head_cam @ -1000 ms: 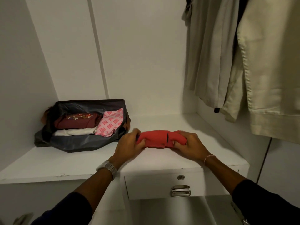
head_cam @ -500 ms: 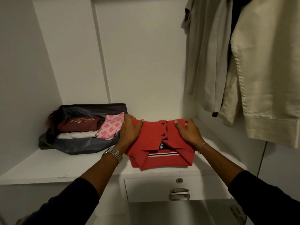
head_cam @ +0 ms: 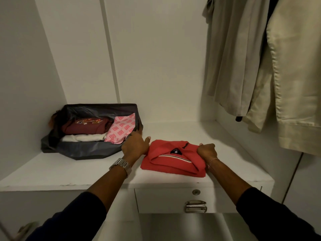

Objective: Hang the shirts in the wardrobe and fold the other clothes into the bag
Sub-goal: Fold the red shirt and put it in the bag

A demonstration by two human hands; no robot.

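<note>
Head view. Folded red polo shirt (head_cam: 173, 158) lies on white shelf (head_cam: 69, 173), between both hands. Left hand (head_cam: 135, 145) grips its left edge, fingers curled; right hand (head_cam: 206, 150) fisted on its right edge. Open grey bag (head_cam: 86, 150) just left of left hand, holding folded clothes.

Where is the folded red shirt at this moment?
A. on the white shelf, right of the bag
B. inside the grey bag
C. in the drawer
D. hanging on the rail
A: the red shirt lies on the white shelf, beside the grey bag, gripped by the right hand.
</note>
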